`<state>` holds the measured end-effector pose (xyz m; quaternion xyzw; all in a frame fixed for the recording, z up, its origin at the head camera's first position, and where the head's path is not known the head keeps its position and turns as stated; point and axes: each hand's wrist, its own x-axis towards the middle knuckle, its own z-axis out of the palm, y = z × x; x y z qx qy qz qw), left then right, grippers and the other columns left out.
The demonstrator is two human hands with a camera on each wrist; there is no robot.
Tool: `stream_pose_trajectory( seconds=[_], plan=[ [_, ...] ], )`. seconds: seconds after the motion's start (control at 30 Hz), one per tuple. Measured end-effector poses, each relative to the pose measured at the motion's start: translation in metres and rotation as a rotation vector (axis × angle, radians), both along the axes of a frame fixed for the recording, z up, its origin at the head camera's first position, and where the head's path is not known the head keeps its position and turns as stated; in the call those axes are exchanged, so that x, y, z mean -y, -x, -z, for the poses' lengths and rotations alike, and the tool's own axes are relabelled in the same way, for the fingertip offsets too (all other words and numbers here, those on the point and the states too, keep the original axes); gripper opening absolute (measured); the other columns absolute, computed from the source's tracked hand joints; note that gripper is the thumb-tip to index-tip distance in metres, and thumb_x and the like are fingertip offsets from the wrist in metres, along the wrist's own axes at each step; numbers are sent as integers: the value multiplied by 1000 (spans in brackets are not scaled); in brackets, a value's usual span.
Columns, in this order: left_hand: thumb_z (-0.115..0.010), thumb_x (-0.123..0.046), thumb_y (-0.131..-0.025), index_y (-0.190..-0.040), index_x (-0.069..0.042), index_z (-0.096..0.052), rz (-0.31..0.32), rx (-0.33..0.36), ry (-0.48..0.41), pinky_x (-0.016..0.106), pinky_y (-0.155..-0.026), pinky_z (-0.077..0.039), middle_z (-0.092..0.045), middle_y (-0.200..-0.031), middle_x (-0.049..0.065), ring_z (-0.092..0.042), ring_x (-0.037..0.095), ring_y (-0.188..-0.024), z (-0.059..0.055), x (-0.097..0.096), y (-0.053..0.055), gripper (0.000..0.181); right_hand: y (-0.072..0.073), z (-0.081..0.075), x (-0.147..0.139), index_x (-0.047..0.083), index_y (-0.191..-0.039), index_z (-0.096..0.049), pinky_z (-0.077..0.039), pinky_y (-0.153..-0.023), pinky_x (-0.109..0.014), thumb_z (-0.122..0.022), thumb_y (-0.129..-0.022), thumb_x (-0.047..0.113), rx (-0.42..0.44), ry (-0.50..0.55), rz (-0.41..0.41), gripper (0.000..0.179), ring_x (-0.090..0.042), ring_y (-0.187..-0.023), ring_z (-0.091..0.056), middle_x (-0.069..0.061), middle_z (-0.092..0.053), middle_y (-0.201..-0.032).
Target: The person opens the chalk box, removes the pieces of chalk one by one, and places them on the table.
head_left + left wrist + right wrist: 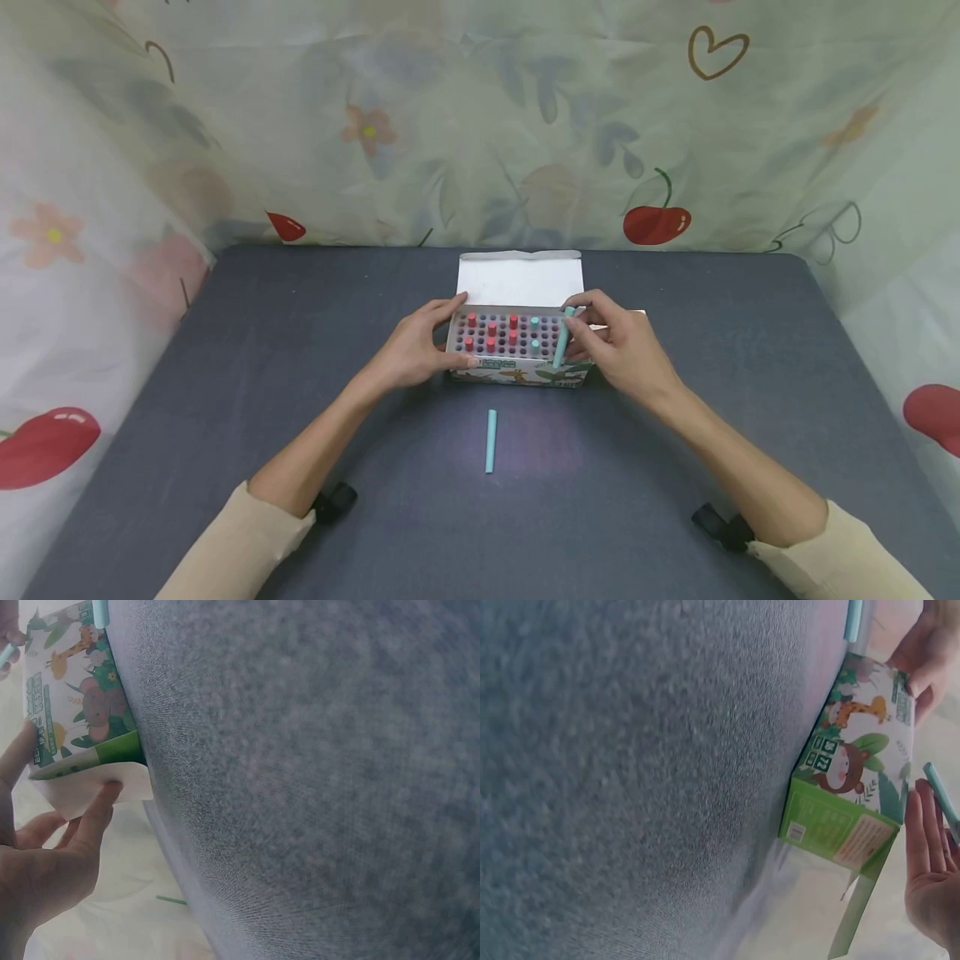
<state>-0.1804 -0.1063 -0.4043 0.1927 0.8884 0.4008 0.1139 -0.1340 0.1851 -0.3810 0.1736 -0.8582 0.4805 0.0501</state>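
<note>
1 teal stick (561,343) in R grip (626,343), L grip (412,346) holding box (517,372), txt (822,754) illegible

The printed cardboard box (517,374) stood on the dark grey cloth-covered table (300,358), its white rectangular flap (520,282) at the far side. In the box, red cylindrical sticks (492,330) stood left of two pale-blue cylindrical sticks (534,323). The left hand (414,346) was at the box's left end, the right hand (628,343) at its right end, the held pale-blue stick (561,345) above the box's right part. The loose pale-blue stick (491,442) lay on the box's near side; the flower-printed fabric curtain (457,158) hung beyond the table's far edge.
</note>
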Motion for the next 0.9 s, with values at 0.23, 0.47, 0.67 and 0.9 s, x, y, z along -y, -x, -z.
stream_pose_trajectory(
  seconds=[0.23, 0.47, 0.67, 0.9],
  plan=[
    [-84, -23, -82, -158, -20, -29, -3, -1, 9, 38, -82, -54, -39, -152, 13, -64, 28, -105, 2, 1, 0, 94, -7, 1, 4, 2, -115, -61, -57, -68, -34, -63, -98, 9, -2, 50, -31, 19, -21, -69, -72, -10, -68, -86],
    [-84, -25, -82, -158, -20, -29, 9, -14, 11, 38, -81, -53, -38, -153, 13, -64, 27, -104, 1, 1, -1, 94, -14, 5, 8, 1, -112, -63, -58, -66, -33, -64, -97, 5, 63, 88, -83, 16, -21, -68, -72, -10, -67, -87],
    [-84, -24, -82, -158, -20, -29, 1, -11, 15, 38, -81, -53, -38, -152, 12, -64, 26, -103, 1, 0, -1, 94, -20, 9, 15, -1, -112, -64, -57, -65, -33, -65, -96, 5, 124, 83, -108, 17, -23, -67, -71, -10, -68, -87],
    [-84, -23, -82, -158, -21, -30, -6, -14, 10, 38, -82, -54, -39, -152, 12, -62, 26, -107, 2, 1, -1, 94, -23, 17, 22, 1, -112, -66, -57, -64, -34, -67, -95, 8, 187, 93, -164, 19, -26, -66, -71, -8, -72, -86]
  ],
)
